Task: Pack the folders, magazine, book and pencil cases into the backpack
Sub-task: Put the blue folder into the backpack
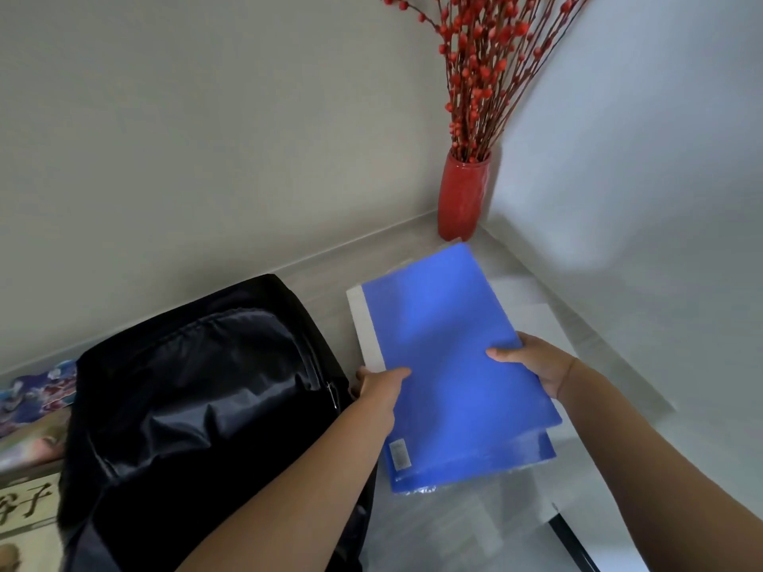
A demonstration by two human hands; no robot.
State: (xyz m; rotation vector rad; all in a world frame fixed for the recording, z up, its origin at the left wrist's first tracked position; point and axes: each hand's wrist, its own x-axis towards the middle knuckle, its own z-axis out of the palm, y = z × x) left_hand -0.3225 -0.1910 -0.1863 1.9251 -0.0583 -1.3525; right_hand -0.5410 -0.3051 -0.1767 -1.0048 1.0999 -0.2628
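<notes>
A blue folder (pixel 446 348) with a white spine strip is lifted slightly off the table, tilted. My left hand (pixel 382 388) grips its left edge, thumb on top. My right hand (pixel 532 363) grips its right edge, thumb on the cover. A second blue folder (pixel 475 460) lies underneath on the table, its lower edge and a small label showing. The black backpack (pixel 198 406) lies to the left, its zipper partly open. At the far left lie a colourful magazine (pixel 37 390) and a book (pixel 24 505), both partly cut off by the frame.
A red vase (pixel 462 196) with red berry branches stands in the table's back corner, just behind the folders. Walls close off the table at the back and right. A dark table edge (pixel 574 542) runs at the lower right.
</notes>
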